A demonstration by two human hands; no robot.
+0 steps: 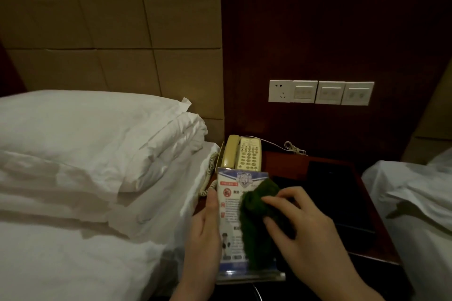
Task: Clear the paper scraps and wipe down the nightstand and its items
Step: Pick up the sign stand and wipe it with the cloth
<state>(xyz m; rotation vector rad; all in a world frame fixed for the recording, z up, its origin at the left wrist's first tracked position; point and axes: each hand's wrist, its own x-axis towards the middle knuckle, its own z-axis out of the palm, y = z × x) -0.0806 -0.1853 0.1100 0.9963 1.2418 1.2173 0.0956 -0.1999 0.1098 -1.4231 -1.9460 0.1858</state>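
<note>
Your right hand [305,225] pinches the green cloth [259,217] against the sign card | your left hand [205,230] grips that acrylic sign card [231,215] by its left edge, held above the nightstand [381,239] front | phone [242,153] sits behind, by the bed [73,203].

Telephone [242,155] behind — bare nightstand [276,161] rightward

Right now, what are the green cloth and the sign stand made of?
Green cloth: soft, fuzzy textile, probably microfiber or terry; it bunches under the right hand. Sign stand, held by the left hand: likely clear glossy acrylic over printed paper; its base edge glints.
</note>
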